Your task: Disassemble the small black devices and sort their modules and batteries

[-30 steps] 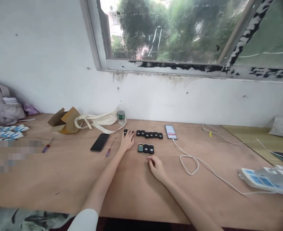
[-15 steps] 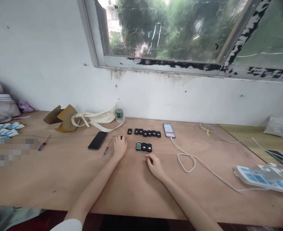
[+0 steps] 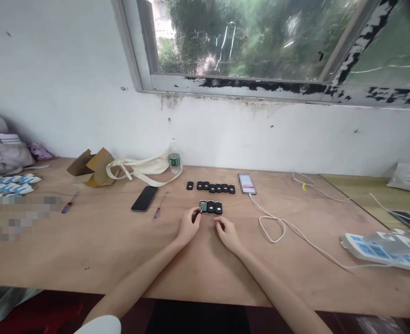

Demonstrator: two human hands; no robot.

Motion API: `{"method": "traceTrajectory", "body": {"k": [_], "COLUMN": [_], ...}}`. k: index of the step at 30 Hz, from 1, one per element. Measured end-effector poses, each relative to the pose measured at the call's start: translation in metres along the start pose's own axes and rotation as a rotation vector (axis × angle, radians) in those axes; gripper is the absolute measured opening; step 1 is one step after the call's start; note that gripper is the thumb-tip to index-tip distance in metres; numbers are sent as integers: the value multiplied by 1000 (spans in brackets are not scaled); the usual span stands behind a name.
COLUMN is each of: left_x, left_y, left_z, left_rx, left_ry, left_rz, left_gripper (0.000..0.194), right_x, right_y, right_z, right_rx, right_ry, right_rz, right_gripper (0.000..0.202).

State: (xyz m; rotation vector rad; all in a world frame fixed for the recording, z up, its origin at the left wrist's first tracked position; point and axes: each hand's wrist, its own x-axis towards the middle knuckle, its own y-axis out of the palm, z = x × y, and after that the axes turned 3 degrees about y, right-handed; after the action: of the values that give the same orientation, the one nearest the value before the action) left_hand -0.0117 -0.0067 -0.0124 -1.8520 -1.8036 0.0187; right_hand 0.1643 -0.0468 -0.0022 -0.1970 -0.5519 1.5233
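My left hand [image 3: 189, 227] is closed around a small black piece that looks like a key fob cover [image 3: 196, 215], held just left of the near row of fobs. In that row an opened key fob [image 3: 203, 206] shows a green circuit board, and two closed black key fobs [image 3: 214, 207] lie against its right side. My right hand [image 3: 227, 233] rests just below the row with its fingers curled together; whatever is between them is too small to make out. Farther back runs a line of several black key fobs [image 3: 218, 188], with one fob [image 3: 190, 185] set apart on the left.
Left of my hands lie a screwdriver [image 3: 159, 209], a black phone [image 3: 144, 198] and another screwdriver [image 3: 68, 204]. Behind stand a paper bag [image 3: 98, 169], a cream bag [image 3: 149, 164] and a water bottle [image 3: 174, 160]. Rightward are a charging phone [image 3: 247, 183], its white cable [image 3: 298, 241] and a power strip [image 3: 372, 250].
My left hand has come right and nearer to me with the black piece, from beside the screwdriver to the opened fob. My right hand has stayed almost in place.
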Motion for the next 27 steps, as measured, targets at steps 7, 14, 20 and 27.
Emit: {"method": "traceTrajectory", "body": {"k": [7,14,20,27], "left_x": [-8,-3,1,6], "left_y": [14,5,3,-7], "left_z": [-16,-16,-15,-14], "left_rx": [-529,-589,-611,-707], "left_ry": [-138,-324,-295,-276], "left_rz": [144,164,195,465], "left_gripper": [40,50,44,62], "right_x": [1,0,1,1], "right_y": [0,-1,0,-3], "right_z": [3,6,2,4], "right_rx": [122,130,279,516], "right_ry": [114,117,134,250], "right_rz": [85,117,74,265], "right_gripper": [33,42,37,45]}}
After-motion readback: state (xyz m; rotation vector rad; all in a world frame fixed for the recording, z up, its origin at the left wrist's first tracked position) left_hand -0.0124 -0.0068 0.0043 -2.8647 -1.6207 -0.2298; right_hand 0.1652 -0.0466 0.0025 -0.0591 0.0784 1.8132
